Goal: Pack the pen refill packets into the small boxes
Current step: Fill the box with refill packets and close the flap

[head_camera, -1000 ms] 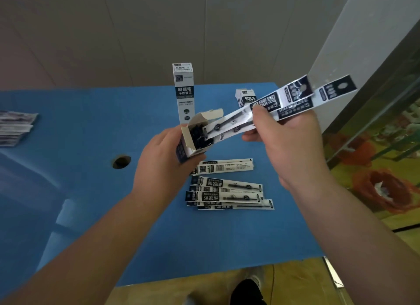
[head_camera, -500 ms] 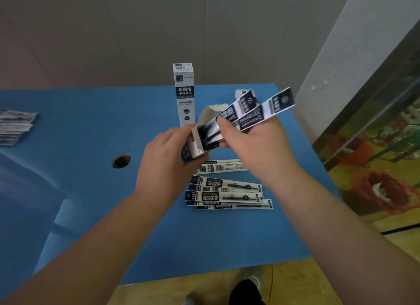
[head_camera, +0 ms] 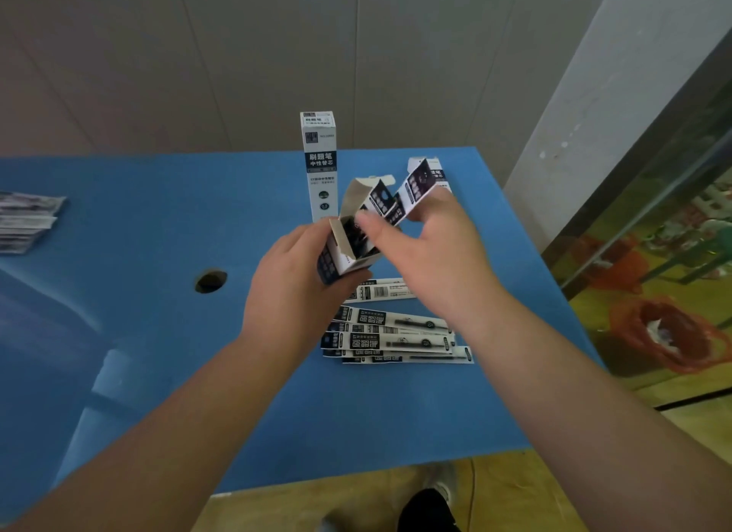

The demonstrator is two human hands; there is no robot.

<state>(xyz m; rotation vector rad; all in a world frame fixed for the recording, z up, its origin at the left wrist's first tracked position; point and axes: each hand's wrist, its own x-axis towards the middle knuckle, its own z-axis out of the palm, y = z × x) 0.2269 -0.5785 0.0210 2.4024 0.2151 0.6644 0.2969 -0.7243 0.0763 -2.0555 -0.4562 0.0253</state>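
My left hand grips a small open box, tilted with its mouth up and its flap raised. My right hand pinches pen refill packets that sit mostly inside the box, with only their black-and-white tops sticking out. Several more refill packets lie in a loose pile on the blue table below my hands. A tall closed box stands upright behind the held one. Another small box peeks out behind my right fingers.
A stack of packets lies at the table's left edge. A round hole is in the tabletop left of my left hand. A wall runs close behind the table, and a white pillar and a red basket on the floor are to the right.
My right hand has pushed the refill packets down and to the left, deeper into the box. My left hand has kept the box almost still.
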